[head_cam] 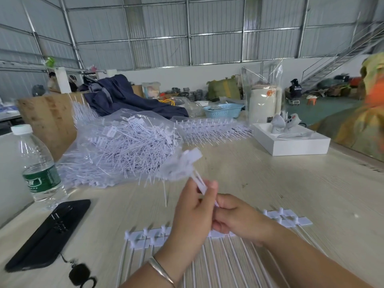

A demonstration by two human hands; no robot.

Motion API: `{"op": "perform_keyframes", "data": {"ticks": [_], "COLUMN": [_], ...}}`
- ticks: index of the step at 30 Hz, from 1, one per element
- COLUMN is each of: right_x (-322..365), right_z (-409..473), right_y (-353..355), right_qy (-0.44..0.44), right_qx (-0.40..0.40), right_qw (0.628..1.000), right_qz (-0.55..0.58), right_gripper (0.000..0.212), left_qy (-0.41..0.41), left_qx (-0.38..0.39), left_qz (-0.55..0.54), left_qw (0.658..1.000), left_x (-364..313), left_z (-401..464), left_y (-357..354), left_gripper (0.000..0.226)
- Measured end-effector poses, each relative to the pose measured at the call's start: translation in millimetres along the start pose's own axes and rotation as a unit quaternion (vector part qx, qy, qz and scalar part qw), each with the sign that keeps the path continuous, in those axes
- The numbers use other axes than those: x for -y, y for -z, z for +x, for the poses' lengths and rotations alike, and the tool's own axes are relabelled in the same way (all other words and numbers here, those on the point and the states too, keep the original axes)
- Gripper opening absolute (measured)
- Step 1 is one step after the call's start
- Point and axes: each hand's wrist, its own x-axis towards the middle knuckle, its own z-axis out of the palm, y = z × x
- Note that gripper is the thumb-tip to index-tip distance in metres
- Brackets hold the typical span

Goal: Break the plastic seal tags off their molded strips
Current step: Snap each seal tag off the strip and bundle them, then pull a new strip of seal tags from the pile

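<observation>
A person's two hands meet above a pale wooden table, working on white plastic seal tags. The left hand is raised, its fingers and thumb curled round a blurred bunch of tags whose flat heads fan out above the fist. The right hand sits just beside it, fingers curled and pinching the lower end of the same bunch; exactly which tag it grips cannot be told through the blur.

Flat on the table under both hands lies a molded strip, its tags attached in a row with thin tails running toward the viewer. It looks not yet broken apart.

Behind the hands, a clear bag holds a big heap of loose tags, which suggests much is already done. Further back, more unbroken strips are stacked, so plenty seems left.

At the left stand a water bottle and a dark phone. A white box and a blue basket sit at the right rear.
</observation>
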Motion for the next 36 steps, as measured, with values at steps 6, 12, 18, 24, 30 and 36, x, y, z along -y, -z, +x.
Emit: {"op": "perform_keyframes", "data": {"ticks": [6,12,18,24,30,36], "right_x": [-1.5,-3.7,-10.0,-6.9,-8.7,-10.8], "right_z": [-1.3,-1.3,1.1,0.5,1.8,4.7], "right_y": [1.2,-1.0,4.6,3.5,4.8,5.4], "right_qy": [0.013,0.054,0.012,0.009,0.004,-0.003], "right_qx": [-0.054,-0.058,-0.063,-0.063,-0.067,-0.063], "right_qw": [0.996,0.99,0.988,0.989,0.99,0.987], "right_qz": [-0.069,-0.113,-0.142,-0.136,-0.123,-0.149], "right_gripper": [0.032,0.01,0.013,0.014,0.015,0.023], "left_qy": [0.037,-0.006,0.034,0.104,0.099,0.013], "left_qx": [0.039,-0.021,-0.089,-0.114,-0.096,-0.027], "left_qz": [0.104,0.141,0.313,0.615,0.749,0.813], "left_qw": [0.993,0.99,0.945,0.774,0.648,0.582], "left_x": [8.0,-10.6,-8.8,-7.1,-0.4,0.6], "left_z": [7.6,42.0,90.6,134.1,167.6,195.0], "left_y": [-12.0,18.6,92.5,145.8,172.7,155.2], "left_gripper": [0.028,0.028,0.025,0.034,0.038,0.031]}}
